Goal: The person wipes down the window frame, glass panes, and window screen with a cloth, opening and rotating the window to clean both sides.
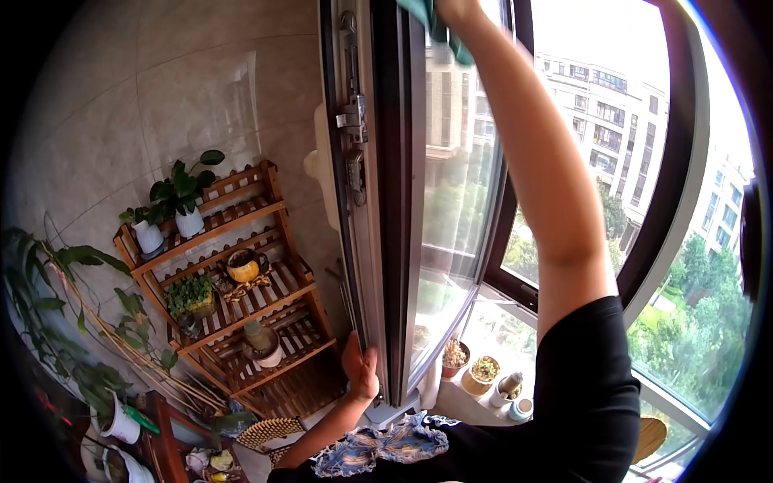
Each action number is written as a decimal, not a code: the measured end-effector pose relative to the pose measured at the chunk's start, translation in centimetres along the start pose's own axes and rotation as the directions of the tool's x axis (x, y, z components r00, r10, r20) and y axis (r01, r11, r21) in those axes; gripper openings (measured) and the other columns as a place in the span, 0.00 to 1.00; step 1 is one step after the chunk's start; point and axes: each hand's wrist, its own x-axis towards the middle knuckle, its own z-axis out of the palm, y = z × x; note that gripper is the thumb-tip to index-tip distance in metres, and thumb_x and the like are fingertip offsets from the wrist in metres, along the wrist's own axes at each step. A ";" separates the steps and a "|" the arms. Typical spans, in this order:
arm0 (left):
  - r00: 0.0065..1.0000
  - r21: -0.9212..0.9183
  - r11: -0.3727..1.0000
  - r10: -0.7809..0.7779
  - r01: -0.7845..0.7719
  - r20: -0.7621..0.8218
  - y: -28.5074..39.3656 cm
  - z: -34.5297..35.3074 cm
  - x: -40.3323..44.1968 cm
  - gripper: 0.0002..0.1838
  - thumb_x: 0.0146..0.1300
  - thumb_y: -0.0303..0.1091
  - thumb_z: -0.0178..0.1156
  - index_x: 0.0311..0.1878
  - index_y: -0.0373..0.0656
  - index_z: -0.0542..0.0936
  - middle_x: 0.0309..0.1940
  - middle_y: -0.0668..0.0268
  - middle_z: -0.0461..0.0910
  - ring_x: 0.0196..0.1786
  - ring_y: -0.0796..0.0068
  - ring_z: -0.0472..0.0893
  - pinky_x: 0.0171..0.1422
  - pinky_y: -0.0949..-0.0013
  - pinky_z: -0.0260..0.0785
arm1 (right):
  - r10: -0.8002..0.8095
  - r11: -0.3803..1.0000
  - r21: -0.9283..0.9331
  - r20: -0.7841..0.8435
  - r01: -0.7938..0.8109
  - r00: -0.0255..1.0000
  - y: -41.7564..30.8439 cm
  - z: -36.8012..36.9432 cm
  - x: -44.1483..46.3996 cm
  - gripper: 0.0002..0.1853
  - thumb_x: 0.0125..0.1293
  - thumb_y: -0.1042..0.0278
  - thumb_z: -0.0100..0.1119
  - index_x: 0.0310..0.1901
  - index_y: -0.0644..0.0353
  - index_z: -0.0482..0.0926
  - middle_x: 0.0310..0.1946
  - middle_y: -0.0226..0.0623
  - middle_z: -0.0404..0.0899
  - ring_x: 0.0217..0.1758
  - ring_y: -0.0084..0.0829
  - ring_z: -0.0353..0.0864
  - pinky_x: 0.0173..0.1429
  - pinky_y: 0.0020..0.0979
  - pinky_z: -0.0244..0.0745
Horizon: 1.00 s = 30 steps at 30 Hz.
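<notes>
An open window sash with a dark frame [394, 201] stands edge-on in front of me, its metal latch [353, 119] on the side edge. Low on that edge, my left hand [361, 372] is wrapped against the frame, some of its fingers hidden behind it. My right arm reaches up across the glass [455, 201]. At the top edge of the view, my right hand [457, 10] is only partly visible, closed on a green cloth [439, 24] that lies near the upper glass.
A wooden shelf [241, 211] with potted plants stands at the left, beside trailing plants [97, 258]. Small pots, one a brown pot [455, 358], line the sill below the glass. Another window frame [684, 121] is at the right, with buildings outside.
</notes>
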 end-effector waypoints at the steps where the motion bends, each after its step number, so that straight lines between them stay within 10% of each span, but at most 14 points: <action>1: 1.000 0.001 1.000 0.002 -0.002 -0.002 -0.1 0.1 -0.1 0.24 0.79 0.43 0.53 0.64 0.31 0.74 0.55 0.54 0.81 0.55 0.65 0.80 0.64 0.66 0.69 | 0.012 0.980 -0.199 -0.055 -0.023 0.998 0.0 -0.4 -3.8 0.21 0.84 0.67 0.44 0.72 0.65 0.69 0.70 0.44 0.71 0.72 0.40 0.67 0.76 0.37 0.61; 6: 0.999 -0.047 0.998 -0.048 0.048 0.007 -4.8 -0.7 -2.3 0.28 0.78 0.44 0.52 0.70 0.29 0.69 0.62 0.51 0.77 0.62 0.61 0.77 0.68 0.63 0.66 | -0.007 0.874 -0.476 0.180 0.093 0.984 -12.3 -2.2 -20.6 0.36 0.77 0.40 0.38 0.79 0.51 0.62 0.82 0.47 0.53 0.86 0.54 0.47 0.85 0.62 0.41; 11: 0.998 0.041 0.998 -0.042 0.043 -0.042 -1.6 -0.1 -1.3 0.31 0.78 0.46 0.52 0.71 0.29 0.68 0.63 0.50 0.76 0.63 0.59 0.77 0.69 0.62 0.65 | 0.112 0.912 -0.408 0.312 0.026 0.944 -17.7 -5.7 -37.5 0.30 0.70 0.38 0.54 0.63 0.52 0.78 0.77 0.55 0.63 0.80 0.70 0.54 0.79 0.68 0.51; 13: 0.998 0.076 0.996 -0.048 0.051 -0.048 -1.0 -0.1 -1.4 0.32 0.78 0.47 0.52 0.72 0.28 0.67 0.63 0.49 0.76 0.63 0.58 0.77 0.70 0.61 0.65 | 0.027 0.909 -0.398 0.348 0.122 0.937 -16.2 -6.5 -36.0 0.27 0.71 0.38 0.56 0.56 0.54 0.80 0.74 0.57 0.67 0.79 0.68 0.58 0.78 0.66 0.54; 17: 0.999 0.131 0.991 0.003 0.003 -0.041 0.6 0.8 -0.9 0.32 0.78 0.47 0.51 0.72 0.28 0.68 0.62 0.48 0.77 0.62 0.55 0.78 0.69 0.61 0.66 | 0.016 0.880 -0.469 0.188 0.075 0.982 -12.0 -5.6 -24.9 0.34 0.74 0.38 0.49 0.73 0.51 0.72 0.78 0.53 0.62 0.81 0.60 0.56 0.82 0.56 0.50; 20: 0.999 0.137 0.990 0.037 -0.031 -0.040 -1.0 0.3 -1.5 0.30 0.77 0.44 0.49 0.71 0.27 0.69 0.61 0.47 0.78 0.61 0.55 0.79 0.67 0.61 0.67 | -0.054 0.864 -0.491 0.137 0.115 0.989 -9.1 -4.2 -13.0 0.33 0.67 0.75 0.59 0.75 0.51 0.69 0.78 0.47 0.62 0.79 0.54 0.59 0.81 0.50 0.57; 25: 0.997 0.205 0.978 -0.022 0.035 -0.068 0.6 0.7 -1.6 0.29 0.80 0.44 0.47 0.70 0.27 0.70 0.59 0.48 0.80 0.57 0.58 0.81 0.64 0.64 0.69 | -0.283 0.825 -0.488 0.079 0.285 0.956 -2.3 -2.7 3.1 0.26 0.76 0.64 0.55 0.72 0.57 0.71 0.74 0.46 0.67 0.76 0.52 0.64 0.80 0.45 0.59; 30: 0.980 0.397 0.918 0.077 0.003 -0.185 -1.8 0.0 -3.7 0.27 0.82 0.39 0.44 0.72 0.26 0.68 0.63 0.48 0.76 0.62 0.59 0.77 0.68 0.64 0.66 | -0.059 0.871 -0.491 -0.074 0.015 0.995 7.8 -9.1 7.5 0.24 0.76 0.61 0.54 0.69 0.59 0.75 0.73 0.48 0.68 0.77 0.49 0.64 0.78 0.44 0.59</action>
